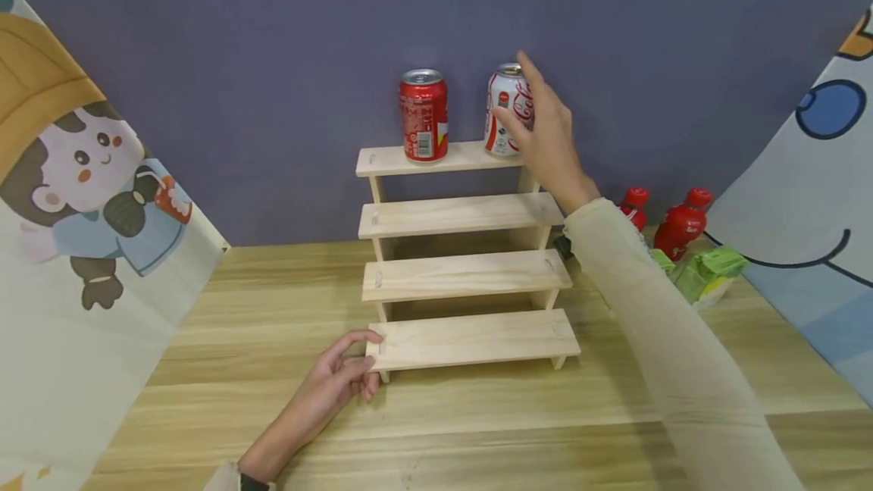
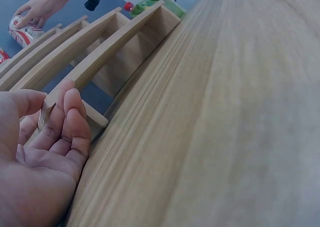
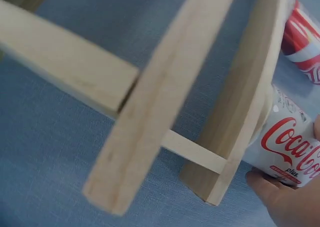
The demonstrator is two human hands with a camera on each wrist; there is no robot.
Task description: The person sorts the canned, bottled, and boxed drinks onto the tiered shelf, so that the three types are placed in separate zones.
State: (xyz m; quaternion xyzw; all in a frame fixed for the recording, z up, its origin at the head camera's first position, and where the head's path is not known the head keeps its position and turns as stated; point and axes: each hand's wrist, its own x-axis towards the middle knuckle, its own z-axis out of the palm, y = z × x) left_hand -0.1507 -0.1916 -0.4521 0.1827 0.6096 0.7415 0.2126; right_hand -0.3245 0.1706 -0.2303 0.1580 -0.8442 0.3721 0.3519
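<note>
A stepped wooden rack (image 1: pixel 470 275) with several boards stands on the table. At the front left corner of its lowest board, my left hand (image 1: pixel 341 373) pinches the board (image 2: pixel 75 79) between thumb and fingers. On the top board, towards its right end, is a white Coca-Cola can (image 1: pixel 501 123) with red lettering. My right hand (image 1: pixel 549 135) is around this can (image 3: pixel 287 147), thumb and fingers on its sides and the index finger extending above its top. Some fingers are hidden behind it. To its left, a red can (image 1: pixel 423 120) stands upright on the same board.
Right of the rack, behind my right sleeve, stand red-capped bottles (image 1: pixel 682 226) and green cartons (image 1: pixel 709 275). A dark blue-grey backdrop (image 1: pixel 273 97) rises behind the rack. Printed panels (image 1: pixel 89 173) flank the wood-grain table (image 1: pixel 273 309).
</note>
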